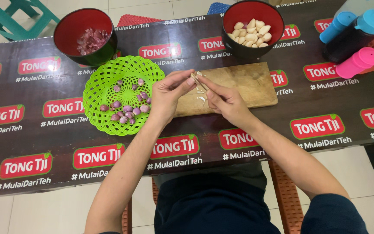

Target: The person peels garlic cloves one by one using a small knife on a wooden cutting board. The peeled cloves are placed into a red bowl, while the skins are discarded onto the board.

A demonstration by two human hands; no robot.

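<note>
My left hand (168, 93) and my right hand (224, 100) meet above the left end of a wooden cutting board (247, 84). Both pinch one small pale garlic clove (194, 78) between their fingertips. Bits of pale skin (201, 94) lie on the board under the hands. A green plastic basket (98, 86) with several small purple shallots (126, 110) sits just left of my left hand. At the back stands a red-lined dark bowl (239, 48) of peeled garlic cloves (251, 32).
Another red-lined dark bowl (104, 54) at the back left holds purple peelings (91, 40). Bottles with blue and pink caps (358, 37) stand at the back right. The table wears a dark printed cover (44, 134). A teal stool (18, 15) stands beyond the far left corner.
</note>
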